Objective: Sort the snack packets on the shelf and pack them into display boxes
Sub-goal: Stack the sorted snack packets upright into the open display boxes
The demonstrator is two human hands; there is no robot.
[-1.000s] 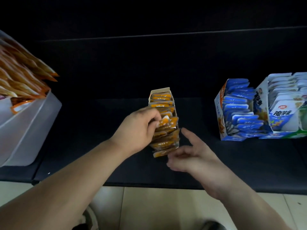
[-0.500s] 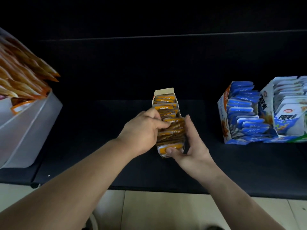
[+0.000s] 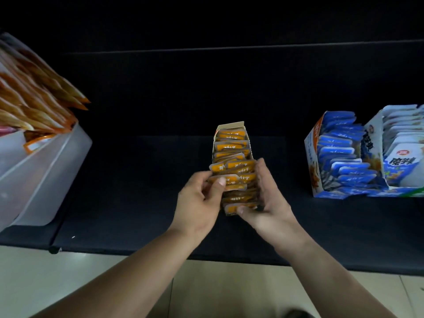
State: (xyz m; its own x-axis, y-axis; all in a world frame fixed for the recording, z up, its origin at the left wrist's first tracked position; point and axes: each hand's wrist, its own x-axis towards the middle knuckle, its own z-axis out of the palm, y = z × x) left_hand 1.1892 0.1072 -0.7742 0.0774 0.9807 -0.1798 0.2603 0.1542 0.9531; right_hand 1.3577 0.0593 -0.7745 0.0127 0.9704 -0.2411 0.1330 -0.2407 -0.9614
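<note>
A narrow cardboard display box (image 3: 230, 126) packed with several orange snack packets (image 3: 231, 148) stands on the black shelf (image 3: 137, 191) at the centre. My left hand (image 3: 199, 203) pinches the near packets from the left, thumb on one packet's top edge. My right hand (image 3: 267, 198) presses the box's right side and front end, fingers curled under the nearest packet. Both hands squeeze the near half of the row between them.
A translucent plastic bin (image 3: 43, 171) with long orange packets (image 3: 34, 99) sits at the left. At the right stand a box of blue packets (image 3: 337, 154) and a box of white-blue packets (image 3: 401, 148). The shelf's front edge and a tiled floor (image 3: 229, 292) lie below.
My right hand came in from the front, closed on the box's right side and now cups the front end. My left hand shifted from the box's side to pinching the near packets.
</note>
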